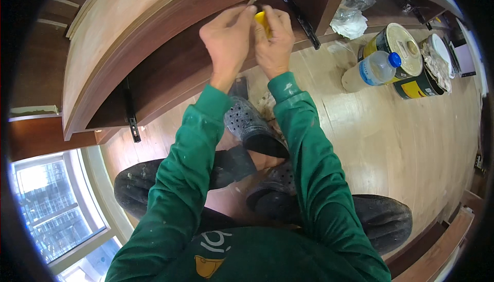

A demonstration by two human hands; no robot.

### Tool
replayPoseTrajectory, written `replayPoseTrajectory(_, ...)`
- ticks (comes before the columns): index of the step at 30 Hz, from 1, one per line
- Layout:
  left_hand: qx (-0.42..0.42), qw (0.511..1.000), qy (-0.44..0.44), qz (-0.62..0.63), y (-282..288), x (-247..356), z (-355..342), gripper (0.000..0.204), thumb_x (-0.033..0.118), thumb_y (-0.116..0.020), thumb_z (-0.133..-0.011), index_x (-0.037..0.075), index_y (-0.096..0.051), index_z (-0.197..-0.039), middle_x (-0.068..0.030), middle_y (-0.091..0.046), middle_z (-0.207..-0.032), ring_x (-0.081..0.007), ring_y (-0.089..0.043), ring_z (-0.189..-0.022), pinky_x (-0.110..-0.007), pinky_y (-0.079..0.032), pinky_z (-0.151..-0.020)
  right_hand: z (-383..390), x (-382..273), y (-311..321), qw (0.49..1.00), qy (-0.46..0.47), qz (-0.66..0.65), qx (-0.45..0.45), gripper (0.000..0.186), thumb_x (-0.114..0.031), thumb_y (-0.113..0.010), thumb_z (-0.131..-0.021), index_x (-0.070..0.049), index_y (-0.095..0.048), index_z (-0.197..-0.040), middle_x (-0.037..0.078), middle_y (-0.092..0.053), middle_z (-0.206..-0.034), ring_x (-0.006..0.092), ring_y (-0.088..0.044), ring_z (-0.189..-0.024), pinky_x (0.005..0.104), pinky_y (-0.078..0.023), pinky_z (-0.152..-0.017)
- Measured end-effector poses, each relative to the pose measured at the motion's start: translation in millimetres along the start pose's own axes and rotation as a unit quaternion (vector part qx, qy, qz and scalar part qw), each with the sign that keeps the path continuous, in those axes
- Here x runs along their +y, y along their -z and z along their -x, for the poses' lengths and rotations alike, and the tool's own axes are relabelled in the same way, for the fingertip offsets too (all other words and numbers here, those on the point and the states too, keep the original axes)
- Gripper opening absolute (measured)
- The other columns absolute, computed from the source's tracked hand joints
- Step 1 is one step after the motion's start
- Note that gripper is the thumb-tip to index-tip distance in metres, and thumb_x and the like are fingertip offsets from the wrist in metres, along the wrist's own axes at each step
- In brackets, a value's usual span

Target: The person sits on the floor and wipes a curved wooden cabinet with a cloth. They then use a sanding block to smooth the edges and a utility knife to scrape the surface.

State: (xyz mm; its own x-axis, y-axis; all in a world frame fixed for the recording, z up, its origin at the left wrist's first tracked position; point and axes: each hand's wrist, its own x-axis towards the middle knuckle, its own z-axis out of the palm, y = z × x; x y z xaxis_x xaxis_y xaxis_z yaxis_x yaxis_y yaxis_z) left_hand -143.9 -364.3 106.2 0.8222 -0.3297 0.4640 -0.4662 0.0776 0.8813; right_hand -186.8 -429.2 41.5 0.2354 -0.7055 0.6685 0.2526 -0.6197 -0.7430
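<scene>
Both hands are raised at the brown wooden cabinet, just below its front edge. My right hand is closed round a small yellow object with a dark part at its top; its kind is hard to make out behind the fingers. Close against it, my left hand is pinched shut with the fingertips at that dark part. What lies in the pinch is hidden. A small pale tip shows just beyond the left fingertips. Right of my hands, a black metal drawer slide is fixed inside the open bay.
Another drawer slide hangs at the left. Plastic wrapping lies under the cabinet. A plastic bottle with a blue cap stands before two tubs, one a lidded bucket. My grey clogs rest on the wooden floor; a window is lower left.
</scene>
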Motion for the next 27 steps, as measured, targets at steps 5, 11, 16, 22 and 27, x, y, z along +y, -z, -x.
replayPoseTrajectory(5,0.011,1.0,0.015,0.008,9.7,-0.6,1.2,0.019,0.012,-0.074,-0.079,-0.005,-0.072,-0.09,-0.0067,-0.071,-0.074,-0.0078,-0.06,-0.067,-0.023,-0.05,-0.066,3.5,-8.7,-6.7,1.0,-0.013,-0.027,0.0,0.035,-0.005,-0.07,-0.079,0.001,-0.062,-0.112,0.016,-0.057,-0.098,0.0306,-0.059,-0.085,0.0349,-0.05,-0.075)
replayPoseTrajectory(11,-0.003,1.0,0.014,0.004,3.1,2.2,-2.3,0.017,0.008,-0.074,-0.081,-0.005,-0.073,-0.091,-0.0049,-0.07,-0.079,-0.0058,-0.057,-0.069,-0.019,-0.047,-0.064,-3.7,-6.8,-2.5,1.0,-0.003,0.0,0.002,0.034,-0.007,-0.069,-0.08,0.002,-0.062,-0.112,0.017,-0.057,-0.097,0.0324,-0.06,-0.085,0.0364,-0.05,-0.074)
replayPoseTrajectory(16,-0.005,1.0,0.001,0.007,-6.6,1.5,-4.3,0.019,0.011,-0.074,-0.08,-0.005,-0.073,-0.091,-0.0053,-0.071,-0.078,-0.0064,-0.058,-0.068,-0.021,-0.047,-0.064,-8.8,-2.7,3.7,1.0,-0.002,0.007,0.002,0.034,-0.008,-0.069,-0.08,0.003,-0.061,-0.111,0.018,-0.057,-0.097,0.0342,-0.06,-0.085,0.0378,-0.05,-0.073)
replayPoseTrajectory(22,-0.026,0.999,-0.019,-0.008,-22.0,3.0,-6.3,0.02,0.015,-0.072,-0.08,-0.003,-0.072,-0.089,-0.012,-0.07,-0.072,-0.01,-0.061,-0.063,-0.026,-0.051,-0.062,-15.2,5.9,9.1,0.999,0.009,0.029,0.04,0.035,-0.009,-0.069,-0.08,0.003,-0.061,-0.111,0.018,-0.058,-0.098,0.0346,-0.06,-0.086,0.0384,-0.05,-0.074)
replayPoseTrajectory(27,-0.02,0.998,-0.037,-0.044,-23.8,-2.5,-7.5,0.019,0.013,-0.073,-0.08,-0.004,-0.073,-0.09,-0.0079,-0.071,-0.075,-0.0081,-0.06,-0.067,-0.023,-0.049,-0.065,-16.8,4.6,14.7,0.999,-0.002,0.038,0.02,0.034,-0.01,-0.069,-0.08,0.003,-0.062,-0.111,0.018,-0.058,-0.099,0.034,-0.061,-0.087,0.038,-0.05,-0.075)
